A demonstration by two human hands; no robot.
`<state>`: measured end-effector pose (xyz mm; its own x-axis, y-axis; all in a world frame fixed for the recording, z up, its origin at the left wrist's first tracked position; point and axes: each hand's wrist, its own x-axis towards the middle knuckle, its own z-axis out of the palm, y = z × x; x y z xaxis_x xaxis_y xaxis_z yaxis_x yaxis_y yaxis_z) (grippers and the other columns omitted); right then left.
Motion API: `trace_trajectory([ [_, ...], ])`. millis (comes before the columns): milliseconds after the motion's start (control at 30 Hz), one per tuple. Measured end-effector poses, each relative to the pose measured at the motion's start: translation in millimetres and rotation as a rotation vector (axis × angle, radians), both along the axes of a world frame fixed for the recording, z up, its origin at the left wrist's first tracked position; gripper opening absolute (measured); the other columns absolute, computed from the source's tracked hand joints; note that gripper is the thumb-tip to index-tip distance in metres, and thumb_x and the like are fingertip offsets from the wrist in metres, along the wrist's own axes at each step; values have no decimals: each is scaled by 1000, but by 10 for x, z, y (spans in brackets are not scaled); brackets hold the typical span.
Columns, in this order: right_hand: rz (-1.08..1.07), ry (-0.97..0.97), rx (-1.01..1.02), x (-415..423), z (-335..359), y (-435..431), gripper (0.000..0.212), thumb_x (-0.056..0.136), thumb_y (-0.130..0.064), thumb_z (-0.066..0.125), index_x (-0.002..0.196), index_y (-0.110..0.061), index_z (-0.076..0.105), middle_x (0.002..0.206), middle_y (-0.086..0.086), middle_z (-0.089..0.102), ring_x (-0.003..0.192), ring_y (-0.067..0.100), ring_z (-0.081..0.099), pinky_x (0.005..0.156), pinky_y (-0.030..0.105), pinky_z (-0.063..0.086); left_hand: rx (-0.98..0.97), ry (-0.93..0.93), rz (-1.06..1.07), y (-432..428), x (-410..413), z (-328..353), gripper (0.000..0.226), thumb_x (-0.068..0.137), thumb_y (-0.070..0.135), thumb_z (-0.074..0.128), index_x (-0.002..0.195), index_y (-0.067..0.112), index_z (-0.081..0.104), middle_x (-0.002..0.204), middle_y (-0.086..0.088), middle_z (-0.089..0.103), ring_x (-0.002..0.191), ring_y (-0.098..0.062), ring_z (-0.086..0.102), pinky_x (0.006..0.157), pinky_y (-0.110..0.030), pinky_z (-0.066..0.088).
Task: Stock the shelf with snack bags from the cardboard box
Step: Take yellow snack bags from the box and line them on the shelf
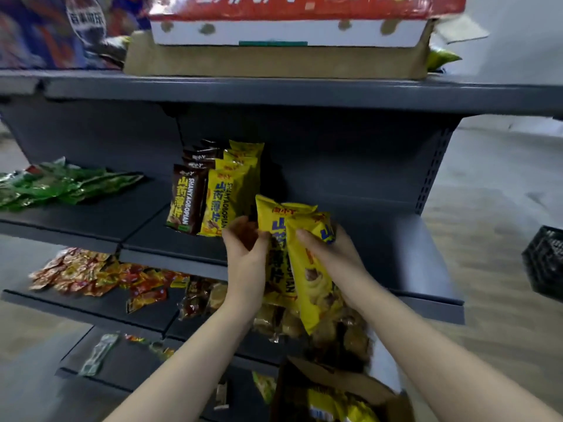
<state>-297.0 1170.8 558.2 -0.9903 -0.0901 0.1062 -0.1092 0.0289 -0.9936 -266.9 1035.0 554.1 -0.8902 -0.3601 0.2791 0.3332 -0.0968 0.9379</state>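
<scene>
Two yellow snack bags held in both hands in front of the middle shelf.

The yellow snack bags [292, 257] overlap, tilted, at centre frame; their lower ends hide part of the shelf below. The left hand [243, 251] curls its fingers on the left bag's edge; the right hand [332, 254] wraps the right bag, fingertips partly hidden behind it. At 11 o'clock, rows of brown and yellow bags [210, 196] stand upright on the middle shelf [170, 239]. At 6 o'clock, the cardboard box [341, 388] is cut off by the frame; its contents are blurred.
</scene>
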Motion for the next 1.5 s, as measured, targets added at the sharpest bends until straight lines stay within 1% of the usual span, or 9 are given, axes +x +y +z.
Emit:
trace_trajectory([
  [200,-90,-47,-133,-467,113,-74,31,80,-37,74,107,-23,66,103,1,73,96,21,70,92,44,54,-314,14,-257,-208,-449,172,38,90,8,60,114,36,52,116,3,61,111,-8,58,96,-28,48],
  [367,-128,-74,-113,-804,91,-219,42,77,-41,76,111,-22,64,103,3,73,92,21,71,86,44,57,-536,-72,-596,-449,-866,-151,102,68,52,77,136,63,2,149,11,34,138,-7,31,113,-43,31],
  [533,-186,-50,-119,-1130,17,-317,28,81,-38,71,105,-26,61,98,0,72,87,17,71,70,29,58,-364,-75,-754,-647,-1350,-272,115,67,20,82,147,34,1,139,18,42,126,0,47,98,-23,46],
  [667,-278,10,-75,-1470,-80,-394,41,80,-40,72,114,-22,56,104,0,70,91,16,69,77,33,58,-308,-55,-685,-665,-1764,-380,105,70,-5,75,145,34,12,134,16,46,119,-2,54,94,-29,50],
  [867,-323,83,-17,-2103,-186,-545,45,82,-39,71,118,-18,53,106,0,68,94,16,68,82,35,56,-415,20,-398,-525,-2378,-515,93,81,2,66,140,46,9,135,21,41,128,-2,44,108,-37,40],
  [1033,-348,129,15,-2519,-267,-700,39,84,-37,70,112,-19,52,104,-3,66,95,14,65,87,35,53,-473,-2,-275,-481,-2760,-516,94,84,12,67,148,43,4,136,26,34,126,6,36,103,-14,31],
  [1267,-401,193,26,-2724,-346,-790,34,85,-31,69,111,-15,53,92,-10,65,81,-2,62,67,10,47,-482,17,-89,-313,-2981,-649,78,88,-2,49,147,38,20,148,11,36,134,-4,36,111,-25,33],
  [1333,-411,200,30,-2740,-355,-782,35,86,-31,69,111,-14,52,92,-10,65,81,-2,62,68,12,48,-429,25,-60,-279,-2980,-653,80,85,-8,47,146,39,25,147,11,38,133,-4,38,110,-32,37],
  [1500,-453,231,11,-2730,-386,-750,35,88,-33,65,113,-16,49,96,-9,65,89,7,64,83,28,51,-337,63,3,-227,-2919,-579,72,87,-8,47,141,37,32,135,17,44,121,6,42,99,-13,39],
])
